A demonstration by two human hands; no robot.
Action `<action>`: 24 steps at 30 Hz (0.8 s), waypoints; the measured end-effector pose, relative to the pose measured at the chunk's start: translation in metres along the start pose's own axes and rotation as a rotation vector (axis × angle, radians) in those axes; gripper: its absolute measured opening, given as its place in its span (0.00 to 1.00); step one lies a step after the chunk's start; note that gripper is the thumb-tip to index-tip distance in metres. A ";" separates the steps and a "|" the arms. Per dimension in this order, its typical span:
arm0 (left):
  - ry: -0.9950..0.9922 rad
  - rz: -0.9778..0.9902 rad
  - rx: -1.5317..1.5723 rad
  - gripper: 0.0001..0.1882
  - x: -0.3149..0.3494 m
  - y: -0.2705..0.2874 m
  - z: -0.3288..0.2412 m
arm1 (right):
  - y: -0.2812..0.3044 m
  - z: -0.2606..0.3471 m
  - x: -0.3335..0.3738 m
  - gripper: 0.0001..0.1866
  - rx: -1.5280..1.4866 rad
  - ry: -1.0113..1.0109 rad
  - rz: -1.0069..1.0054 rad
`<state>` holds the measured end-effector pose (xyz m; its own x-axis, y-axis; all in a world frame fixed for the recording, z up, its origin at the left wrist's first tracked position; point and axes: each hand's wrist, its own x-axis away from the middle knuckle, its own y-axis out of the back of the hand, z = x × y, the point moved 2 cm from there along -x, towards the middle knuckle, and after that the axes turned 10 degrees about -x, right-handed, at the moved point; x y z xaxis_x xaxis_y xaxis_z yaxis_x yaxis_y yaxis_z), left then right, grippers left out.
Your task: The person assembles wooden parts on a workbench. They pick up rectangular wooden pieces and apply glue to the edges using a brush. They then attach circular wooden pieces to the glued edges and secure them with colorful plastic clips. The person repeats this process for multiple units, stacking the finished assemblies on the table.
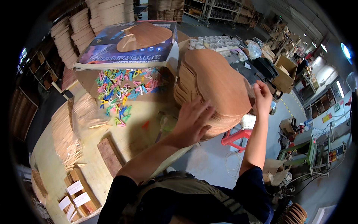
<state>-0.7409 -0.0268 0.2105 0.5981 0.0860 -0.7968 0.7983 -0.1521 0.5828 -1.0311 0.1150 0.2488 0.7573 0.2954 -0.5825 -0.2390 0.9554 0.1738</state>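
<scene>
A tall stack of thin guitar-shaped wooden boards [220, 80] stands at the table's right edge. My left hand [192, 121] is at the near left side of the stack, fingers apart and slightly blurred, over the edge of the upper boards. At the stack's right edge is my right hand [263, 98], raised, with thumb and fingers pinched together. Whatever lies between those fingertips is too small to make out. Left of the stack, many coloured plastic clips [126, 84] spill from an open cardboard box onto the table.
On the box's top lie loose guitar-shaped boards [151, 34]. Bundles of thin wooden strips [63, 128], a brown wooden block [110, 156] and a slatted wooden piece [80, 196] are on the table [126, 138]. A red stool [238, 137] stands beyond my right arm.
</scene>
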 end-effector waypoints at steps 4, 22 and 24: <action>-0.040 0.086 -0.051 0.29 -0.002 -0.015 0.006 | -0.022 -0.030 -0.027 0.29 0.389 -0.165 0.148; 0.031 -0.067 0.036 0.26 0.008 -0.013 0.002 | -0.015 -0.047 -0.081 0.18 0.153 -0.337 0.379; 0.020 -0.072 0.059 0.26 0.008 -0.015 0.001 | -0.008 -0.065 -0.086 0.19 0.021 -0.350 0.420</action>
<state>-0.7483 -0.0245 0.1954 0.5409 0.1180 -0.8328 0.8341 -0.2028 0.5130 -1.1341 0.0817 0.2455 0.7572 0.6328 -0.1618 -0.5548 0.7539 0.3521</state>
